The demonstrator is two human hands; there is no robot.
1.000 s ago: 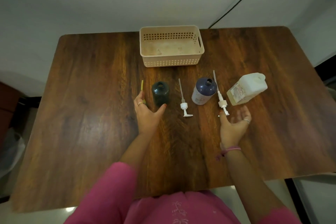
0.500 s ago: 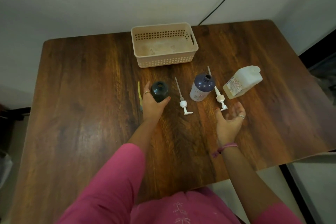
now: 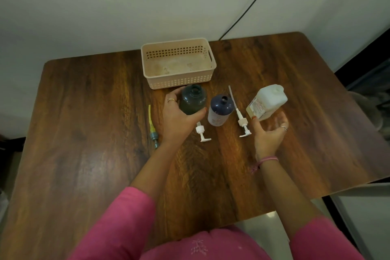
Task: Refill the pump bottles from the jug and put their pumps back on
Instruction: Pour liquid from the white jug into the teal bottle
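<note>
Dark green round plastic bottle (image 3: 192,99) sits gripped in the left hand (image 3: 178,119); the right hand (image 3: 269,131) spreads open just beside the white jug (image 3: 268,101). Nothing looks refilled; both white pumps (image 3: 201,132) lie loose.

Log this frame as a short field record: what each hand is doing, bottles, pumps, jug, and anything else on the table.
left hand: gripping the dark green bottle, no pump on it
right hand: open, palm up, at the white jug, thumb near its lower corner
dark blue bottle: standing, pump off
white pumps: two, lying on the table
yellow-tubed pump: lying left of the left hand
beige basket: by the table's far edge
</note>
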